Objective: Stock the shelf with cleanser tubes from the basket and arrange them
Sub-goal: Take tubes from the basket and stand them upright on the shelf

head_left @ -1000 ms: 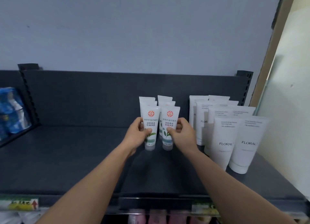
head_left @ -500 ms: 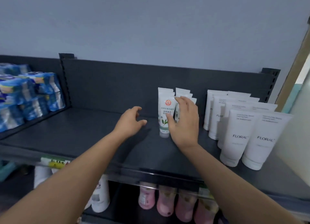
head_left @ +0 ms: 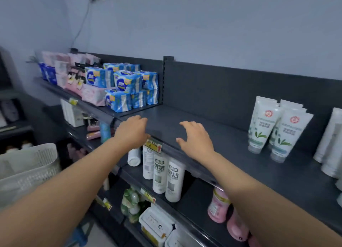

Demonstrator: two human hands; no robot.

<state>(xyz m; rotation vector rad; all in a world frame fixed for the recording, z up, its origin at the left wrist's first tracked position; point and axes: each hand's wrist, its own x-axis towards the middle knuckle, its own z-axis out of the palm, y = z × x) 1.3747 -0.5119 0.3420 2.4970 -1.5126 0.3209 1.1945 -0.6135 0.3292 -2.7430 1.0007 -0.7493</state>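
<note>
Left hand [head_left: 132,131] and right hand [head_left: 196,139] empty, fingers loosely spread over the shelf [head_left: 231,145] edge. Recommend reaching to the basket [head_left: 27,165], then standing new stock upright beside the tubes [head_left: 277,128].

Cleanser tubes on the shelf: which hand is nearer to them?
Right. The right hand is over the bare shelf left of the tubes, not touching; the left hand is farther left, at the shelf's front edge.

Matt dark metal shelf [head_left: 212,135]; glossy white plastic cleanser tubes [head_left: 288,135]; perforated plastic basket [head_left: 27,165]
</note>
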